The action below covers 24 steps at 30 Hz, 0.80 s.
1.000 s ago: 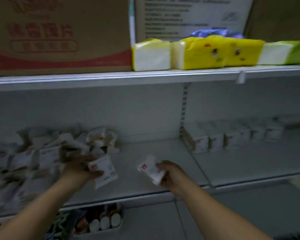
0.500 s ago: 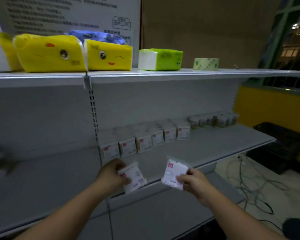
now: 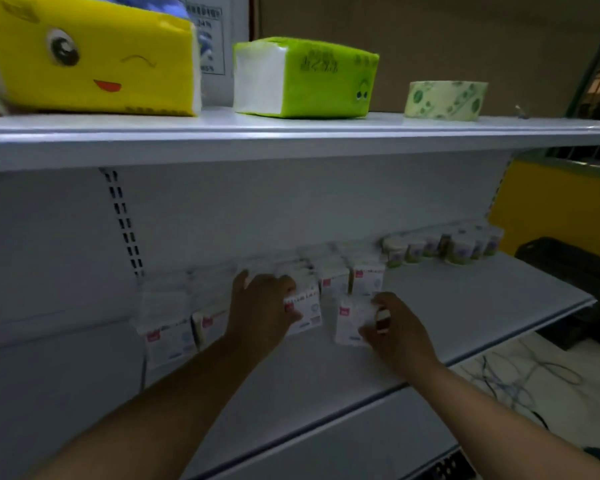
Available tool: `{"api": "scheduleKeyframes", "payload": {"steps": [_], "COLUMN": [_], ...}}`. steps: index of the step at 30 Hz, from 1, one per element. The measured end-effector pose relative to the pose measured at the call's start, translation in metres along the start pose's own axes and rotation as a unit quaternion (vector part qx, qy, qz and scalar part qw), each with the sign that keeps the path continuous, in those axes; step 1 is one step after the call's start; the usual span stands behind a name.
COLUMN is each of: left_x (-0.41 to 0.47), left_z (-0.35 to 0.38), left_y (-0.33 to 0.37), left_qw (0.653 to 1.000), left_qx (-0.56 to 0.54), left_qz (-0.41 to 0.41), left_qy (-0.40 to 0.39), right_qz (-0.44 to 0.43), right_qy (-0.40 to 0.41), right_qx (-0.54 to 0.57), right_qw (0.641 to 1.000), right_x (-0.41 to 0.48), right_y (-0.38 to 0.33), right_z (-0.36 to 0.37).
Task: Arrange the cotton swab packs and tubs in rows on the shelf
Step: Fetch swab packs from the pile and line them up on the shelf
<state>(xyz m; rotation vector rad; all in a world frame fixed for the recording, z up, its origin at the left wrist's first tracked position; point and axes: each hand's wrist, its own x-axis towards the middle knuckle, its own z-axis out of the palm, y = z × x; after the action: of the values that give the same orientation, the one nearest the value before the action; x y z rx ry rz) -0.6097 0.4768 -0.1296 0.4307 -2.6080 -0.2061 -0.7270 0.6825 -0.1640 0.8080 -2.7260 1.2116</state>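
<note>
Nearest, the right hand [image 3: 392, 327] pinches a small white film-wrapped cotton swab pack [image 3: 350, 322] by its right edge, standing it on the grey metal shelf [image 3: 465, 306]. Just left, the left hand [image 3: 260, 306] has its grip closed on a second pack [image 3: 305, 308], set against the row of packs [image 3: 368, 282] behind. Such packs look light, soft and slick; holding them by the side edges seems safest, without crushing. Farther right, along the back, stand the small round tubs [image 3: 440, 249], probably stiffer.
</note>
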Motion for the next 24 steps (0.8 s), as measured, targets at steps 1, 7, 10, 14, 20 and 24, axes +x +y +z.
{"api": "scheduleKeyframes", "payload": {"steps": [1,7,10,14,20,24], "left_x": [0.007,0.027,0.028,0.024,0.021,0.014], "left_z": [0.007,0.034,0.039,0.045,0.045,0.035], "left_y": [0.002,0.005,0.008,0.014,0.033,0.056], "left_qw": [1.000,0.992,0.990,0.982,0.959,0.953], "left_qx": [0.027,0.122,0.139,0.189,0.258,0.274], "left_qz": [0.005,0.023,0.017,0.016,-0.061,-0.098], "left_qy": [-0.002,-0.029,-0.011,0.004,-0.100,-0.080], "right_qz": [-0.031,-0.233,-0.314,-0.404,-0.439,-0.441], "right_qy": [-0.006,0.040,0.064,0.045,-0.036,-0.095], "right_qx": [-0.049,-0.217,-0.252,-0.273,-0.288,-0.251], "right_qw": [0.998,0.947,0.913,0.872,0.850,0.856], "right_x": [0.008,0.048,0.066,0.091,0.115,0.120], "right_y": [0.004,0.010,0.005,0.005,0.006,0.012], "right_z": [0.001,0.007,0.009,0.004,-0.008,-0.012]}}
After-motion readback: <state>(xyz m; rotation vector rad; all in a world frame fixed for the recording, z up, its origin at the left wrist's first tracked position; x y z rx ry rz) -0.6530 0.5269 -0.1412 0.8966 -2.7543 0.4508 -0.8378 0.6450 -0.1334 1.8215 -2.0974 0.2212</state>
